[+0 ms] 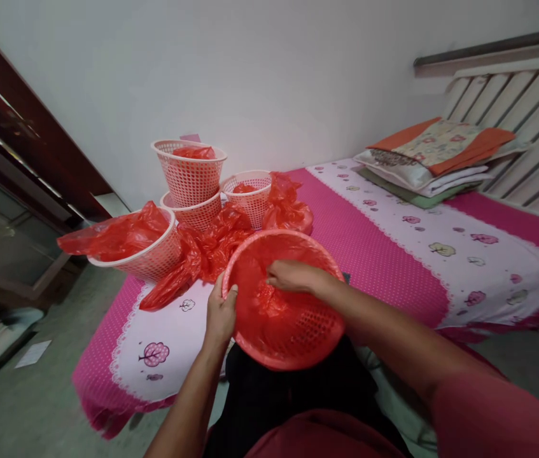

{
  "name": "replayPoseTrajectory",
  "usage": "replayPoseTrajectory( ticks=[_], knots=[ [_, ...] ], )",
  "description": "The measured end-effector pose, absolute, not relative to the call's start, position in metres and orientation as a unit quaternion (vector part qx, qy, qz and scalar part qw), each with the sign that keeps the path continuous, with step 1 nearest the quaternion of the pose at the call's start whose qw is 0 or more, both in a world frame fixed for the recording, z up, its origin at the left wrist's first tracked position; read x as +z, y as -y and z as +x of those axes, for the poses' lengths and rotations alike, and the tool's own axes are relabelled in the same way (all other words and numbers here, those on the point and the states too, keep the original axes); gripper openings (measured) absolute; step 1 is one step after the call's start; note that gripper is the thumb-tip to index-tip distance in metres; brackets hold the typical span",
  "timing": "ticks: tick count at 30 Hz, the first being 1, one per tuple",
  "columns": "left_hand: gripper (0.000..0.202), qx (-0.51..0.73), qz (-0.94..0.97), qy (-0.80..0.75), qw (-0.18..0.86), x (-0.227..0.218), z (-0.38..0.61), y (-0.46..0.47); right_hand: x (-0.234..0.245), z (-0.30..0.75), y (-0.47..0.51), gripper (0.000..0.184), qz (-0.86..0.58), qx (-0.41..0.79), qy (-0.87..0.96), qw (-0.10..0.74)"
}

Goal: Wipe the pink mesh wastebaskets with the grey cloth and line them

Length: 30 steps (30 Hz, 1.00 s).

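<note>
A round plastic basket (276, 364) lined with a thin red plastic bag (273, 308) tilts toward me above my lap. My left hand (221, 312) grips its left rim, thumb on the inside and fingers around the outer wall. Inside the basket, my right hand (291, 276) has its fingers curled together at the bag's crumpled middle, where the film seems pinched; the fingertips are partly hidden. Loose red plastic bags (216, 245) lie just behind the basket on the bed.
A pink basket (157, 257) with a red bag spilling out leans at the bed's left edge. Farther back are a stacked basket (190, 175) and another basket (254, 202). Folded bedding (441, 149) sits at the right on the pink bedspread (384, 267), near a white railing (522, 121).
</note>
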<state>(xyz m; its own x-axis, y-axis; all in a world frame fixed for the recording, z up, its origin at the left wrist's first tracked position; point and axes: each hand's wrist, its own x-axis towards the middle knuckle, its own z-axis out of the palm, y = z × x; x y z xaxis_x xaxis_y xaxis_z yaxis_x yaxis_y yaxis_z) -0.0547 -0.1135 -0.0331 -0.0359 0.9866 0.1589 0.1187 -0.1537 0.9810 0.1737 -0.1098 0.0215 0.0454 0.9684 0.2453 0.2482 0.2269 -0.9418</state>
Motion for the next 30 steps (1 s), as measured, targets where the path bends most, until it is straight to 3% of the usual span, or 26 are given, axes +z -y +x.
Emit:
replayPoseTrajectory(
  ticks=[3, 7, 9, 11, 15, 20, 26, 30],
  knots=[
    [0.054, 0.525, 0.537, -0.487, 0.446, -0.033, -0.062, 0.102, 0.038, 0.206, 0.122, 0.003, -0.532, 0.265, 0.659, 0.461],
    [0.056, 0.530, 0.495, -0.479, 0.495, -0.027, -0.064, 0.089, 0.015, 0.254, 0.153, 0.043, -0.656, 0.060, 0.586, 0.472],
    [0.058, 0.532, 0.474, -0.462, 0.527, -0.024, -0.063, 0.081, -0.010, 0.266, 0.157, 0.048, -0.703, 0.081, 0.556, 0.435],
    [0.058, 0.534, 0.457, -0.450, 0.551, -0.022, -0.063, 0.071, -0.035, 0.268, 0.151, 0.041, -0.718, 0.136, 0.545, 0.411],
    [0.053, 0.523, 0.437, -0.448, 0.579, -0.020, -0.063, 0.047, -0.061, 0.256, 0.128, 0.036, -0.693, 0.188, 0.544, 0.434],
    [0.039, 0.513, 0.415, -0.477, 0.581, -0.019, -0.057, 0.022, -0.063, 0.241, 0.110, 0.039, -0.687, 0.198, 0.490, 0.499],
    [0.047, 0.578, 0.421, -0.483, 0.505, -0.013, -0.065, 0.020, -0.059, 0.245, 0.097, 0.045, -0.681, 0.237, 0.465, 0.513],
    [0.039, 0.604, 0.338, -0.539, 0.481, -0.041, -0.089, 0.056, -0.050, 0.250, 0.101, 0.037, -0.671, 0.275, 0.455, 0.517]
  ],
)
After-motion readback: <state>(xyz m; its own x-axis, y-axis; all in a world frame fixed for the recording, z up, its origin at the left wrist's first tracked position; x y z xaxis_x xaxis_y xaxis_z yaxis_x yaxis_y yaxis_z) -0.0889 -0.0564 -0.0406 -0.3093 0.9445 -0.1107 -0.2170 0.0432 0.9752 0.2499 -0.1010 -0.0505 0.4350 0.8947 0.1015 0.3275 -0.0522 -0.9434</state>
